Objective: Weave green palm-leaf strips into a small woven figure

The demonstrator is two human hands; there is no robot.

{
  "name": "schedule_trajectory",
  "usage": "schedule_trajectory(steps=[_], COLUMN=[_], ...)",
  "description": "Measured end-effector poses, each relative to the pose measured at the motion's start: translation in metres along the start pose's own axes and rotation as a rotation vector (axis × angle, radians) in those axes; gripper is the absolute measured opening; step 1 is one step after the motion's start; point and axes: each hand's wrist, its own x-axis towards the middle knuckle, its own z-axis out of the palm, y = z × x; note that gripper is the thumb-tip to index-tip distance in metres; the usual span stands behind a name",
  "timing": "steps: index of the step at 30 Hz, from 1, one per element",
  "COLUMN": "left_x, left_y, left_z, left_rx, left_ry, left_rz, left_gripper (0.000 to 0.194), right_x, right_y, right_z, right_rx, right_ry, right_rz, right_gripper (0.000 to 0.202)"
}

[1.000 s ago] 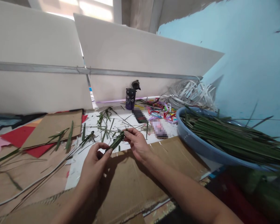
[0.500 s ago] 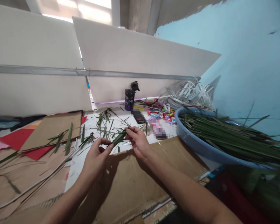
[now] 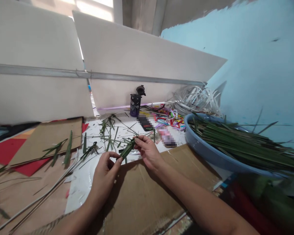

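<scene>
A small folded piece of green leaf strips [image 3: 127, 150] is stretched between my two hands, above the table and the far edge of a cardboard sheet [image 3: 147, 186]. My left hand [image 3: 109, 166] pinches its lower left end between thumb and fingers. At the upper right end, my right hand [image 3: 147, 148] grips it near some thin stalks that stick up. Leaf scraps [image 3: 110, 122] and cut strips lie on the white table just beyond the hands. Part of the leaf piece is hidden behind my fingers.
To the right stands a blue basin [image 3: 198, 140] heaped with long green leaves [image 3: 235, 143]. A dark flask [image 3: 135, 105] with its lid up, a phone [image 3: 145, 123], colourful ribbon scraps [image 3: 169, 117] and white strapping coils [image 3: 196, 99] sit at the back. Cardboard and red paper [image 3: 8, 150] lie left.
Both hands keep hold of the leaf piece and have shifted slightly right and down in view. The camera view has turned a little.
</scene>
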Motion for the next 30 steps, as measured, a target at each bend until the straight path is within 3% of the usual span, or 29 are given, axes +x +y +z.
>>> schedule_trajectory(steps=[30], left_x=[-0.0035], left_y=[-0.0013], left_z=[-0.0027], left_rx=[0.036], left_ry=[0.027], left_rz=[-0.015], left_gripper=[0.034], right_x=[0.0036], right_y=[-0.0024], right_z=[-0.0009], right_rx=[0.015], right_ry=[0.015], right_rz=[-0.002], right_gripper=[0.036])
